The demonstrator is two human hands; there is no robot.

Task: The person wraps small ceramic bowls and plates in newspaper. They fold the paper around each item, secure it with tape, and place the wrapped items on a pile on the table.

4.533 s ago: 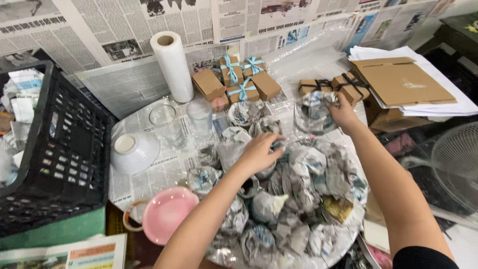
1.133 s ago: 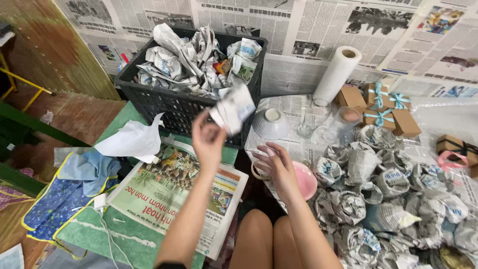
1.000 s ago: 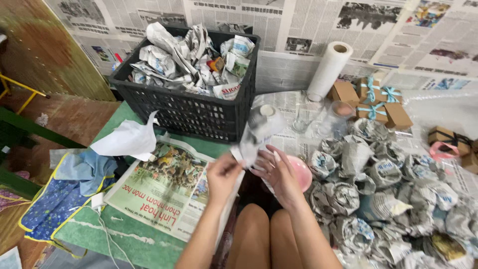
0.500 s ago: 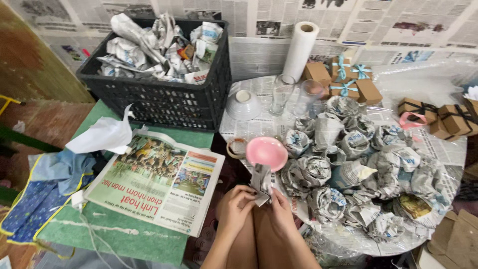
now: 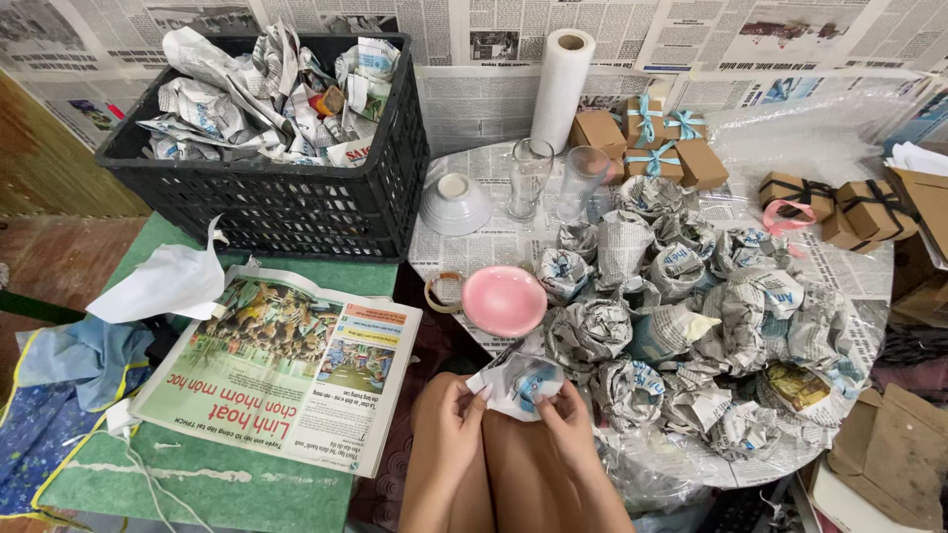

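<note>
Both my hands hold one newspaper-wrapped bundle (image 5: 517, 383) low in front of me, over my knees. My left hand (image 5: 449, 415) grips its left edge and my right hand (image 5: 566, 415) grips its right side. Just beyond it lie a pink bowl (image 5: 505, 300) and a roll of tape (image 5: 442, 292) on the round table (image 5: 869, 286). Several more newspaper-wrapped bundles (image 5: 681, 316) are heaped on the table to the right.
A black crate (image 5: 286, 202) full of crumpled newspaper stands at the back left. A folded newspaper (image 5: 286, 365) lies on a green mat. On the table stand a white bowl (image 5: 455, 202), two glasses (image 5: 553, 183), a plastic wrap roll (image 5: 561, 87) and brown gift boxes (image 5: 652, 143).
My left hand dropped paper into the crate, then came down. Both hands moved to my lap and now hold a wrapped bundle; the view shifted right toward the table.
</note>
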